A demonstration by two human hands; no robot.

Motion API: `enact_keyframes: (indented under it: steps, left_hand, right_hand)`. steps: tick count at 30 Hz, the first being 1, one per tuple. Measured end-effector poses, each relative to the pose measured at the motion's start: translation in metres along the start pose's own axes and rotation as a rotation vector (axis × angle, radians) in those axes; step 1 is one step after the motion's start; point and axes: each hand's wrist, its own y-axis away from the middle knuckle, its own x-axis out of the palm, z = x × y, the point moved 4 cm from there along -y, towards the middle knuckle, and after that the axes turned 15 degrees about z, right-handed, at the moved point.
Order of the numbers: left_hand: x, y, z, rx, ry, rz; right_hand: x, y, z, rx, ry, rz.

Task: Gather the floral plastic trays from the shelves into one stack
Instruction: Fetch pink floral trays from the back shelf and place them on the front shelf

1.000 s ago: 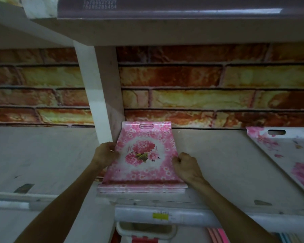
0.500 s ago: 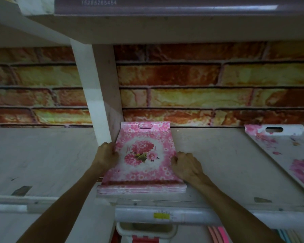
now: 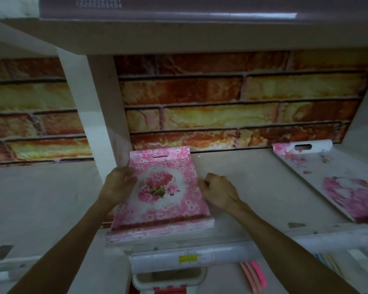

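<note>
A stack of pink floral plastic trays [image 3: 164, 200] lies on the shelf [image 3: 249, 187] beside the white upright divider [image 3: 103, 115], its handle slot toward the brick-pattern back wall. My left hand [image 3: 119, 184] grips the stack's left edge with curled fingers. My right hand [image 3: 218, 190] grips the right edge the same way. A second floral tray [image 3: 336, 183], white with pink blossoms and a handle slot, lies flat at the right end of the same shelf, apart from the stack.
The shelf above overhangs low, with a clear price strip on its front. The left compartment [image 3: 43, 196] is beyond the divider. Below the front rail [image 3: 189, 257] sit a white container with a red part [image 3: 168, 281] and pink items [image 3: 255, 276].
Both hands have slid a little farther back along the stack's side edges. The view has moved closer; the stack itself stays in place on the shelf.
</note>
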Motion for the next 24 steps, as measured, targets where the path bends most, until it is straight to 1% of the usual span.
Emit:
enact_keyframes:
  steps: [2,6,10,15,18,24]
  left_hand:
    - [-0.003,0.003,-0.017,0.049,0.131,-0.002]
    - [0.005,0.007,-0.060,0.216,0.487,0.034]
    - [0.025,0.010,-0.100,0.269,0.676,0.095]
    - [0.052,0.013,-0.151,0.381,0.765,0.101]
    - [0.073,0.015,-0.192,0.450,0.848,0.171]
    - [0.122,0.020,-0.287,0.531,0.871,0.239]
  right_hand:
    - [-0.012,0.007,-0.003,-0.022,-0.040,-0.077]
    - [-0.037,0.028,-0.018,-0.021,-0.081,-0.235]
    - [-0.064,0.055,-0.043,-0.002,-0.097,-0.356]
    - [-0.108,0.091,-0.084,0.034,-0.109,-0.474]
    - [-0.138,0.116,-0.119,0.065,-0.116,-0.525]
    - [-0.201,0.174,-0.192,0.111,-0.098,-0.593]
